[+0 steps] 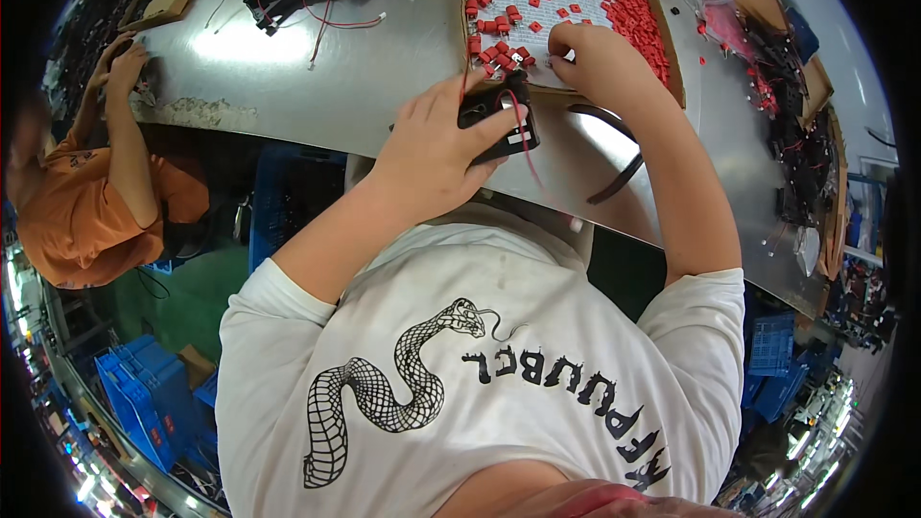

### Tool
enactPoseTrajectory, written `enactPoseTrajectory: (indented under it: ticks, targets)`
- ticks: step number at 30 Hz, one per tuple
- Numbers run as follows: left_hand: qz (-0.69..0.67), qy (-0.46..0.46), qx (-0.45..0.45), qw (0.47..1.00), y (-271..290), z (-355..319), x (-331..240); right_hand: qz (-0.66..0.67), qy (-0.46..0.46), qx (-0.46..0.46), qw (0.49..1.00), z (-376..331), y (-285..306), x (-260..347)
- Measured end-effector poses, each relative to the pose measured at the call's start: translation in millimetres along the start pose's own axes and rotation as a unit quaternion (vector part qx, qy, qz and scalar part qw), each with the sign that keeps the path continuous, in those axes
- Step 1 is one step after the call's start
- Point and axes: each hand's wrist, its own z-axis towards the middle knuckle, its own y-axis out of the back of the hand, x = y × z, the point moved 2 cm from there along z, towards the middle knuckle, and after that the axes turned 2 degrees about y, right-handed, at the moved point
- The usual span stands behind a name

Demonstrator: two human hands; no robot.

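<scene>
Lower left: ribbed blue plastic crates (pixel 144 398), green floor (pixel 177 302). Upper centre: shiny, scuffed metal desk (pixel 422 48); left hand (pixel 432 139), fingers gripping a black casing (pixel 484 115) near its front edge; right hand (pixel 597 53), fingers curled, grasp unclear, over a cardboard tray (pixel 675 77) of small red parts (pixel 633 24).

Left hand (pixel 432 142) half-curled, thumb (pixel 491 131) outstretched; right hand (pixel 604 59) farther forward, fingers (pixel 564 35) bent.
</scene>
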Motion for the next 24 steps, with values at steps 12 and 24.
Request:
enactPoseTrajectory:
  ticks: [12,24]
  targets:
    - [-0.094,0.009,-0.034,0.995,-6,-6,4,0.152,0.034,-0.123,0.98,-39,2,8]
    - [-0.038,-0.002,0.023,0.999,-14,2,6,0.444,-0.136,-0.128,0.876,-104,-69,39]
